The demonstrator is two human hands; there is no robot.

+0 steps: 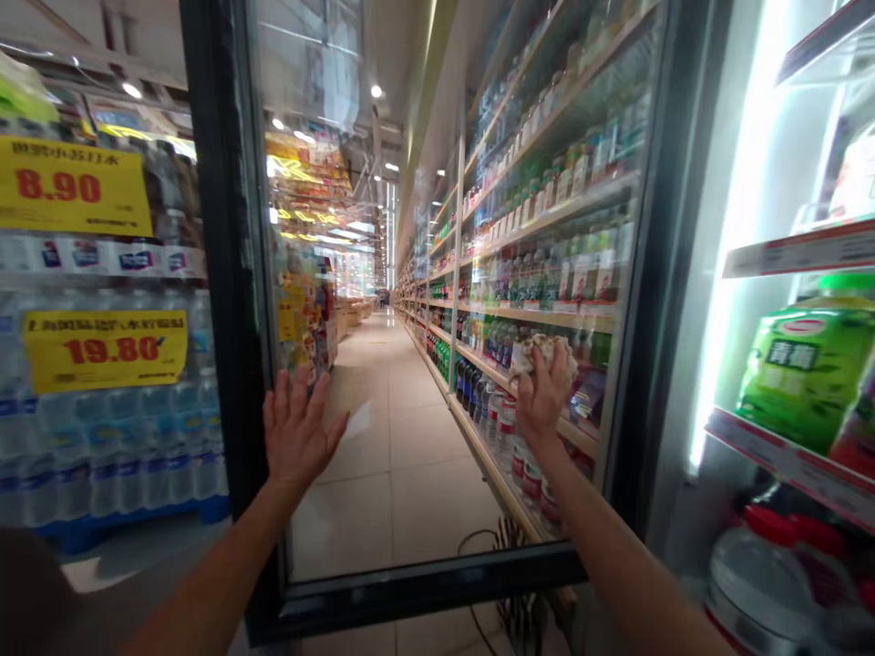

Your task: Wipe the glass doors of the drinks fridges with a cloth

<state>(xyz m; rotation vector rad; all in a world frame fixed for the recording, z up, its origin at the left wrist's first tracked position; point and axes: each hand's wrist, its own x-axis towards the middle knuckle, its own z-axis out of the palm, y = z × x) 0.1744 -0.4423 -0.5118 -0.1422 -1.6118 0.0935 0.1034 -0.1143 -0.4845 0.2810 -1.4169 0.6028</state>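
In front of me stands a glass door (410, 437) in a black frame (236, 301). My left hand (301, 426) lies flat on the lower left of the pane, fingers spread, near the frame's upright. Toward the pane's right side, my right hand (547, 392) is closed over a crumpled, light-coloured cloth (540, 353) that is against the glass. Part of the cloth is hidden behind my fingers. Shelves of bottles and a tiled aisle show through the pane.
On the right, lit cooler shelves (793, 465) hold a green-capped bottle (803, 364) and large red-capped bottles (762, 574). Left of the door are stacked water bottles (116, 446) with yellow price signs (106, 351). Dark cables (516, 610) hang below the door's lower edge.
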